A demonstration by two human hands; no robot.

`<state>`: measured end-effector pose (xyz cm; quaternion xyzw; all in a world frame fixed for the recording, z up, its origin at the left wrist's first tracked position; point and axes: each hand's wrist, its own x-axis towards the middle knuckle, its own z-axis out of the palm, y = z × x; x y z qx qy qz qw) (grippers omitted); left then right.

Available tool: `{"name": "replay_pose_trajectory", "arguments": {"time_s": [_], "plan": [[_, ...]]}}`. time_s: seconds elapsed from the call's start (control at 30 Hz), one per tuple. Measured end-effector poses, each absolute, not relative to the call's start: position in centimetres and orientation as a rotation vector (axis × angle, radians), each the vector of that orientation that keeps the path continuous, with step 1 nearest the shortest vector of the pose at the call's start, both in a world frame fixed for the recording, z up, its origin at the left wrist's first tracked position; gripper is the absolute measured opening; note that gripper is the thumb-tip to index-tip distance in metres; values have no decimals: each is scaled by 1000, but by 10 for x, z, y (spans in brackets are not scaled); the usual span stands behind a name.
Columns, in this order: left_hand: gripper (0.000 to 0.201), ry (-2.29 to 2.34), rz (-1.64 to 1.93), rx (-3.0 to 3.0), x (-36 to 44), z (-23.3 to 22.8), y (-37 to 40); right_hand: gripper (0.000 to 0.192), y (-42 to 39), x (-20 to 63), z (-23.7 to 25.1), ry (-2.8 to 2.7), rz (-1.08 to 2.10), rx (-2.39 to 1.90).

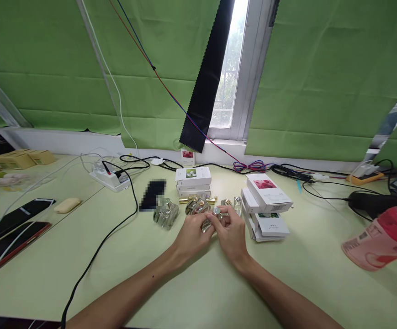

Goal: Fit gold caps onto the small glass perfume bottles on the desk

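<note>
Left fingers and right fingers closed on glass bottle, pale-green table below, green curtains behind.

L hand & R hand tog., fingers bent, forearms reaching fwd

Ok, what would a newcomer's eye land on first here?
Probably the green curtains across the back, parted around a bright window strip near center. Then the red-topped pink container at right on the table. Last, the left hand and right hand, holding a small glass bottle mid-table.
</note>
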<state>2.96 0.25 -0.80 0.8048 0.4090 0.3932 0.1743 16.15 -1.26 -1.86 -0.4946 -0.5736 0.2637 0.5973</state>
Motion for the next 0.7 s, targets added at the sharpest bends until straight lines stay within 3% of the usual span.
{"name": "replay_pose_trajectory", "arguments": {"time_s": [0.7], "plan": [[19, 1171, 1064, 2299, 27, -6, 5, 25, -13, 161, -17, -1474, 405, -1164]]}}
